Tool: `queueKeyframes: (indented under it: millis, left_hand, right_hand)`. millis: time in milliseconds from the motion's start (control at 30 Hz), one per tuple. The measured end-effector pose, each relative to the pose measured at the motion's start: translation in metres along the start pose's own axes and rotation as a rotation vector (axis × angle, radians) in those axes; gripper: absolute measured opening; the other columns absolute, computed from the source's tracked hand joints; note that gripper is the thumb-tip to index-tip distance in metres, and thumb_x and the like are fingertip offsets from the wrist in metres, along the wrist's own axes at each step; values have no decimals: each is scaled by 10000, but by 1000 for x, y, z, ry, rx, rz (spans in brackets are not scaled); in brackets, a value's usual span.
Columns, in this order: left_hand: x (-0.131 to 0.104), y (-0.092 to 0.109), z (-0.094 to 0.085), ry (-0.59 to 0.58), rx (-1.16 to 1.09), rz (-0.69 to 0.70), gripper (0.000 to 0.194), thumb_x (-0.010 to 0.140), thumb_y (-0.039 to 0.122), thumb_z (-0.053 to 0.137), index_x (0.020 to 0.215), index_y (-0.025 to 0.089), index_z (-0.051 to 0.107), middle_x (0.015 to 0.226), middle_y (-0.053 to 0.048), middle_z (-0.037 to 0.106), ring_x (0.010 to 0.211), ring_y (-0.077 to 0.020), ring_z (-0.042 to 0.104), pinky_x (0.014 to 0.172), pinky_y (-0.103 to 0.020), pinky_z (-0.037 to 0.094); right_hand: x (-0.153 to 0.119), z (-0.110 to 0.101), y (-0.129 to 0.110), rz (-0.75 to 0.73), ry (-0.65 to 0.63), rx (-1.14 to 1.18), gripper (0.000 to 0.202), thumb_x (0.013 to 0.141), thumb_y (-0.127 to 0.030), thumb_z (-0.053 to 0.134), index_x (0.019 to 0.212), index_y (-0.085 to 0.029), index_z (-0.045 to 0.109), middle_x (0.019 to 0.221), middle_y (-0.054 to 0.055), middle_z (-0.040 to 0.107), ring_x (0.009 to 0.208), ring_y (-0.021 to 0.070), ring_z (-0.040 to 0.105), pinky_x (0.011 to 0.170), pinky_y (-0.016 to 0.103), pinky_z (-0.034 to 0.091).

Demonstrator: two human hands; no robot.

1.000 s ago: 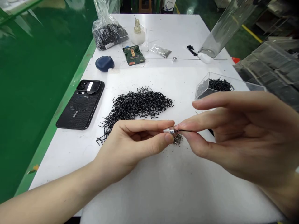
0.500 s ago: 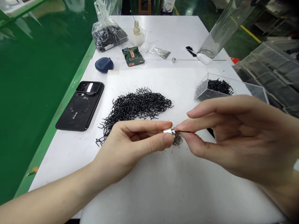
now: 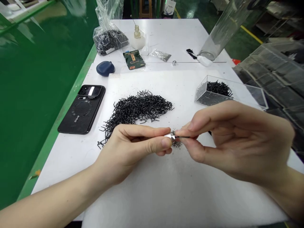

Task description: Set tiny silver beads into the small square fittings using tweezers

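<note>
Between thumb and fingertips, my left hand [image 3: 133, 148] pinches a small silver metal fitting [image 3: 170, 136]. My right hand [image 3: 235, 139] pinches a thin black bent wire piece [image 3: 182, 137], its end at the fitting's right-hand opening; whether it sits inside I cannot tell. Both hands hover over the white foam sheet [image 3: 147, 190]. Just beneath the fingertips lies a scatter of tiny metallic bits [image 3: 176, 144]. A wide heap of black bent wire pieces [image 3: 140, 107] spreads behind my left hand.
A black phone [image 3: 82, 109] and blue case [image 3: 105, 68] lie at left. Farther back are a plastic bag of black pieces [image 3: 109, 41], a bottle [image 3: 137, 36], a green packet [image 3: 133, 59] and a clear cylinder [image 3: 220, 34]. A transparent box [image 3: 201, 95] stands behind my right hand.
Both hands have shifted slightly left, still holding the fitting and the wire piece together. My right index finger has curled in closer to the pinch. The whole view has moved a little.
</note>
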State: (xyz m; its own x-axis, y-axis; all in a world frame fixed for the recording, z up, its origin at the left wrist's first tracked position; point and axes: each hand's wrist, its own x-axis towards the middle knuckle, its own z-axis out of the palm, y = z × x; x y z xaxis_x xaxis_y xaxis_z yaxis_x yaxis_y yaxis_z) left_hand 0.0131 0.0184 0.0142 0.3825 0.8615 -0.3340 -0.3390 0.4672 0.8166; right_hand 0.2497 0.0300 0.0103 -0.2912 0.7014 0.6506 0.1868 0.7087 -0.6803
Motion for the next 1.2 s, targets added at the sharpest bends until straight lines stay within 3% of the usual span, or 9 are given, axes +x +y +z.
queueKeyframes:
  millis: [233,500,733,933,1200]
  left_hand:
    - [1,0,0,6,6,6,281,746,382,1250,878,301,1016,772,2,932,690,-87,832,750,-114,719]
    - [2,0,1,4,11,6,283,736,384,1255,867,309,1015,762,2,923,681,-79,809,751,-129,706]
    - [2,1,2,50,44,11,331,659,424,1277,821,320,1008,744,-32,910,678,-147,804,759,-262,731]
    - [2,0,1,34,10,23,322,670,407,1277,823,321,1007,723,4,896,671,-86,773,740,-161,695]
    - [3,0,2,44,15,31,302,679,286,1264,852,302,1017,770,-4,908,702,-100,751,775,-192,690]
  right_hand:
    - [1,-3,1,-24,-30,-34,500,850,78,875,1144,-326,851,921,-72,922,713,200,887,504,317,691]
    - [-2,1,2,-5,22,-3,579,830,108,839,1140,-378,885,918,-69,915,630,209,818,400,364,588]
    - [-4,3,5,-4,30,45,578,849,121,839,1160,-362,903,934,-43,919,660,215,833,435,359,627]
    - [-2,1,7,4,27,57,541,875,98,842,1140,-372,885,946,-38,921,701,226,850,431,360,614]
    - [-2,3,8,4,65,21,536,890,61,844,1141,-410,891,939,-54,917,736,260,887,468,415,637]
